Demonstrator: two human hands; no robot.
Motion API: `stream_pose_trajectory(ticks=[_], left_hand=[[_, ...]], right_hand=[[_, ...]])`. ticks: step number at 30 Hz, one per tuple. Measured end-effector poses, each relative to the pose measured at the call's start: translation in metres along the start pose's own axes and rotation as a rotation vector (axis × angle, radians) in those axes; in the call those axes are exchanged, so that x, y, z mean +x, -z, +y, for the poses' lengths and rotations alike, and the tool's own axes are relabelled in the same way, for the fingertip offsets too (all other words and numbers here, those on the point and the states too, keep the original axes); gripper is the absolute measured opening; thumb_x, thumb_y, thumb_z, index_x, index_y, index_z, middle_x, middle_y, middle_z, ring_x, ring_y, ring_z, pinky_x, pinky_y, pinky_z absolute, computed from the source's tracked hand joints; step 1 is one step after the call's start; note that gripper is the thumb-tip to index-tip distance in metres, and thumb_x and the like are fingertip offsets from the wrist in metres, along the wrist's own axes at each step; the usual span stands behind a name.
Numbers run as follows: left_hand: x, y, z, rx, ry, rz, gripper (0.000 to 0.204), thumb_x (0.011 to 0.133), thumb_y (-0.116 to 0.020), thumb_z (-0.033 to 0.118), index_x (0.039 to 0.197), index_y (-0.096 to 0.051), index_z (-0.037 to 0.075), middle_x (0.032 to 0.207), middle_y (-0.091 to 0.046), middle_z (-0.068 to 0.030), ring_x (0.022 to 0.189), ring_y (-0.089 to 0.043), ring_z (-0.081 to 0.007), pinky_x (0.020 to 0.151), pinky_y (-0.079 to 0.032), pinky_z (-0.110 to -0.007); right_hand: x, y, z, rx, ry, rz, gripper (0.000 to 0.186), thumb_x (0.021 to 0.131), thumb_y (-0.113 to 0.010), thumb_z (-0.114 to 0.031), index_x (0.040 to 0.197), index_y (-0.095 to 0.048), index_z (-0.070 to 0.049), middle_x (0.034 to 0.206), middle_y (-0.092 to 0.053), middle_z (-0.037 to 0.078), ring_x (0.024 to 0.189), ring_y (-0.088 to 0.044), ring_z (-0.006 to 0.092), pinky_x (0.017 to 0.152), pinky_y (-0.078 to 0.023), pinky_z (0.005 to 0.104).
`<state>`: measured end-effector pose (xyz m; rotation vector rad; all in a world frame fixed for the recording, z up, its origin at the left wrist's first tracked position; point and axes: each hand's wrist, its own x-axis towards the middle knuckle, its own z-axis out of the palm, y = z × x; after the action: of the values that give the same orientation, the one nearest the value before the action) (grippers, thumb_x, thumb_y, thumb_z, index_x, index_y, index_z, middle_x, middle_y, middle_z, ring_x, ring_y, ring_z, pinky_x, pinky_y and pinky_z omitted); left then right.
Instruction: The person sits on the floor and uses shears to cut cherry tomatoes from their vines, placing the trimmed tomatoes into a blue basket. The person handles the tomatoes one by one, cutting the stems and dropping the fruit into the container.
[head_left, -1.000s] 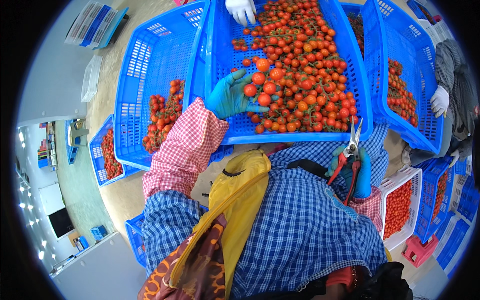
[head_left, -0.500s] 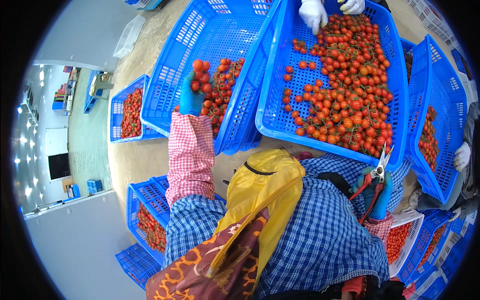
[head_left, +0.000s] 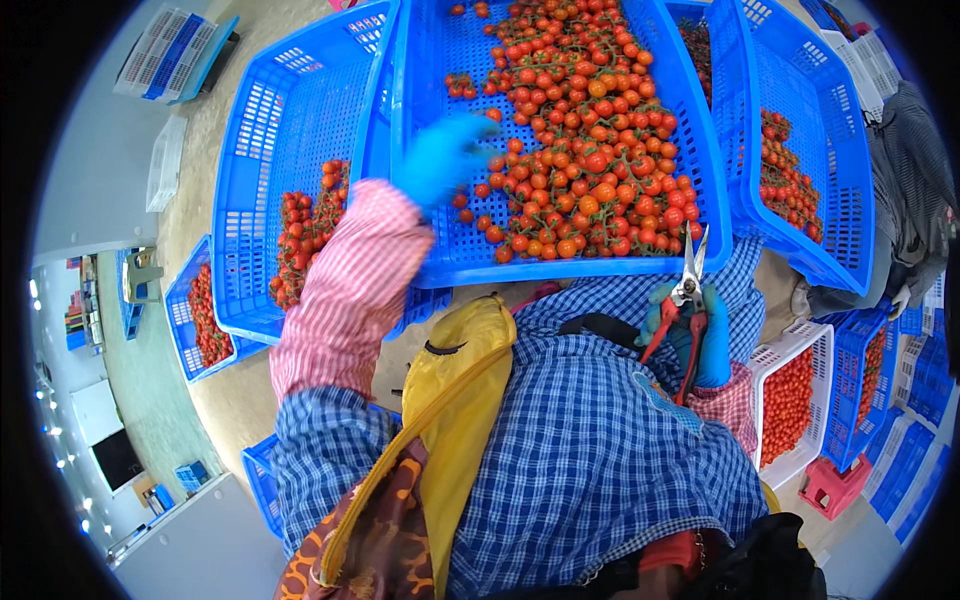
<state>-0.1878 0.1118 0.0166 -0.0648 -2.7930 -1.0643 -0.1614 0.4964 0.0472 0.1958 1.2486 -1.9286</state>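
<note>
Blue gloves cover both of the worker's hands from where I stand. The left hand (head_left: 445, 160) is a blur over the left side of the middle crate (head_left: 560, 271), beside the scattered tomatoes; I cannot tell whether its fingers are spread, curled or pinching anything. The right hand (head_left: 714, 350) is wrapped round the red handles of the snips (head_left: 687, 290), blades pointing up and slightly parted near the crate's front edge.

Small red tomatoes (head_left: 590, 190) heap toward the right of that crate, many on green stems. Each cluster should be light, the fruit smooth, slippery and easily bruised, the stem stiffer; I'd lift by the stem, or cup the fruit loosely from below.

Counting: two gloved hands, one pair of snips, one middle crate, one blue crate (head_left: 310, 110) to its left, one tilted crate (head_left: 805, 90) to its right, one white crate (head_left: 823, 380) of tomatoes, one pink stool (head_left: 832, 487). The tomatoes themselves are too many and too overlapped to number.
</note>
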Motion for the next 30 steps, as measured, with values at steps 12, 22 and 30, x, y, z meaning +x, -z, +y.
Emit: stream_pose_trajectory(ticks=[12,22,30], left_hand=[[0.061,-0.049,-0.064,0.497,0.056,-0.702,0.046,0.064,-0.072,0.026,0.108,-0.060,0.016,0.116,-0.049,-0.0086,0.099,-0.055,-0.0297,0.079,-0.049,-0.042],[0.039,-0.068,-0.055,0.567,-0.270,-0.792,0.044,0.070,-0.066,0.017,0.113,-0.056,0.016,0.102,-0.060,-0.0114,0.091,-0.059,-0.0301,0.073,-0.050,-0.041],[0.049,-0.042,-0.040,-0.580,0.252,-0.581,0.052,0.081,-0.054,0.016,0.131,-0.042,0.007,0.119,-0.056,-0.0089,0.099,-0.059,-0.0227,0.085,-0.048,-0.036]], right_hand=[[-0.009,0.015,0.002,0.074,0.011,0.084,0.065,0.091,-0.025,-0.055,0.102,-0.054,0.003,0.073,-0.057,0.012,0.065,-0.058,0.0255,0.062,-0.053,0.0404],[-0.006,0.012,-0.001,0.057,-0.003,0.064,0.061,0.092,-0.026,-0.053,0.102,-0.054,0.001,0.073,-0.059,0.013,0.066,-0.060,0.0252,0.064,-0.051,0.0388],[-0.005,0.013,-0.002,0.047,0.018,0.060,0.065,0.091,-0.026,-0.056,0.102,-0.054,0.002,0.074,-0.058,0.013,0.066,-0.059,0.0250,0.063,-0.053,0.0406]])
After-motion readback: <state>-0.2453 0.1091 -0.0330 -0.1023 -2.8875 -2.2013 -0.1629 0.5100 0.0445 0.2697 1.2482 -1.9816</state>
